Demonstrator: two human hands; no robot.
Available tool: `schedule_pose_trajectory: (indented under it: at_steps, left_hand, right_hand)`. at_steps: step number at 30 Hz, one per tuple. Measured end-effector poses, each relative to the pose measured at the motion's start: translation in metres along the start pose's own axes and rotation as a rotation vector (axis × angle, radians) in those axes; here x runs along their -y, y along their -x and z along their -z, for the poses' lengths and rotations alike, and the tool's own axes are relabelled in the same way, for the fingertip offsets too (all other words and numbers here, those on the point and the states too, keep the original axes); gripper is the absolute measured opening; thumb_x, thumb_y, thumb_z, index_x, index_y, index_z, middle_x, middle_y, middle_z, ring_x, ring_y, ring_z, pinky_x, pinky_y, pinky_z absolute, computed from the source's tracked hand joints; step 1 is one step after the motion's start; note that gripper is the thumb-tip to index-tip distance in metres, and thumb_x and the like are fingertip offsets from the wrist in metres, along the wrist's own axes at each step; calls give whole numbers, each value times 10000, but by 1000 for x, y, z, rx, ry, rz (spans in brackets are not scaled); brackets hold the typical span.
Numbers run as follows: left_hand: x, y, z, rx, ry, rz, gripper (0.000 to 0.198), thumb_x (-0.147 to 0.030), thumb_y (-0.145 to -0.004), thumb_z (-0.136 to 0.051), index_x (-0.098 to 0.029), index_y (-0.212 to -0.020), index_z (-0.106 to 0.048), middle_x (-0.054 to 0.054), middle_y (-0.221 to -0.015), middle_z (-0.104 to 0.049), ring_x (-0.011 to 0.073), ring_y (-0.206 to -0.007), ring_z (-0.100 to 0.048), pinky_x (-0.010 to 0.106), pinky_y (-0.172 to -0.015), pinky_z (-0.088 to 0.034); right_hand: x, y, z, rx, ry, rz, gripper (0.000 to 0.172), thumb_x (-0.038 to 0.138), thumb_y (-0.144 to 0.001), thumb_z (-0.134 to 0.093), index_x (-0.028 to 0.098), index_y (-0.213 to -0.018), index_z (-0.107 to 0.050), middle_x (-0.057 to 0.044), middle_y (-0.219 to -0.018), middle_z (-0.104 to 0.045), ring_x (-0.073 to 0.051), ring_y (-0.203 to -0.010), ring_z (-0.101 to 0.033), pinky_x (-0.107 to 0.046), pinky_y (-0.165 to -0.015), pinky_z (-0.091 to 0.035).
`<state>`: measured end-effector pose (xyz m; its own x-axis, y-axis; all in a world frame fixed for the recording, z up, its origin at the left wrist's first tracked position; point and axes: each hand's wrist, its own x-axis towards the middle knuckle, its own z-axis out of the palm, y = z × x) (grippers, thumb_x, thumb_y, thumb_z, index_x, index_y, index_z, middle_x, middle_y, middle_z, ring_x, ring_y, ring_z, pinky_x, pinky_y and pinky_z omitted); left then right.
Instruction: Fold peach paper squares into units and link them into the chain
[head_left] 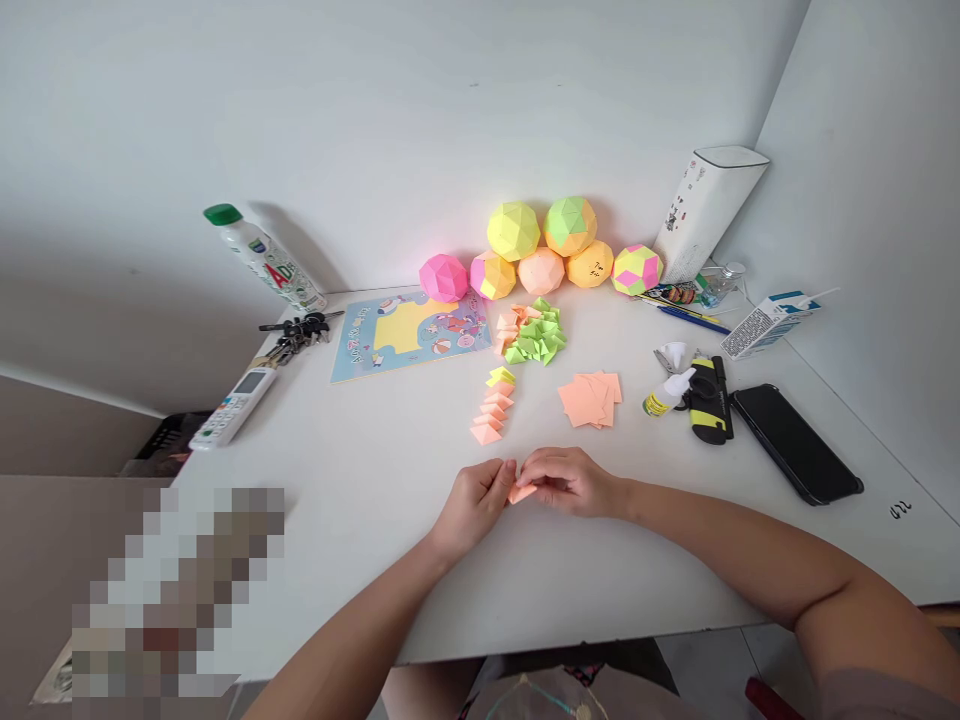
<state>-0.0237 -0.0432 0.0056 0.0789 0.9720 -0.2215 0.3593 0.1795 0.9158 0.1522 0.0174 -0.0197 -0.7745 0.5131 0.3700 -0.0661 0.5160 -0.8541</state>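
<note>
Both of my hands meet at the near middle of the white table [360,500]. My left hand [474,500] and my right hand [568,481] pinch a small folded peach paper piece [521,492] between their fingertips. Just beyond them runs a row of folded peach and yellow paper units [492,406]. A loose stack of flat peach paper squares [591,399] lies to the right of that row. Farther back sits a heap of green and peach folded units [534,333].
Several paper polyhedron balls [540,250] line the back wall. A picture sheet [409,335], keys [296,333], a remote [234,407] and a bottle [264,258] are at left. A glue bottle [666,393], black-yellow tool [709,400], phone [795,442], pens, carton and white box are at right.
</note>
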Motion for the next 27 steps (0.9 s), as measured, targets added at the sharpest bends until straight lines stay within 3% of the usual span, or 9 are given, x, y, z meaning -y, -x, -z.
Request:
schedule_pose_trajectory:
  at_steps: [7, 13, 17, 27]
  left_hand:
    - [2, -2, 6, 112, 208, 1, 390, -495, -880, -398, -154, -801, -568, -21, -573, -505, 96, -495, -428, 222, -472, -329]
    - [8, -5, 8, 102, 383, 6, 333, -477, -834, -515, -154, -888, -568, -31, -568, -509, 84, -482, -436, 213, -470, -352]
    - [10, -7, 8, 81, 392, -3, 310, -458, -825, -540, -151, -834, -574, -42, -525, -489, 80, -463, -420, 215, -471, -355]
    - [10, -7, 6, -52, 409, 41, 290, -431, -801, -580, -160, -903, -554, -72, -470, -472, 73, -428, -398, 202, -458, -330]
  right_hand:
    - [8, 0, 2, -6, -165, -292, 142, 278, -893, -472, 157, -922, -541, -14, -728, -616, -99, -578, -593, -225, -546, -497]
    - [2, 1, 1, -11, -209, -333, 204, 280, -901, -465, 169, -1072, -475, -15, -738, -646, -102, -560, -605, -259, -573, -513]
    - [1, 1, 1, -25, -259, -374, 197, 329, -908, -463, 164, -1012, -488, -20, -744, -635, -104, -564, -612, -247, -546, -507]
    - [9, -4, 3, -148, -243, -392, 241, 365, -870, -517, 150, -905, -620, -28, -781, -615, -98, -563, -609, -223, -519, -505]
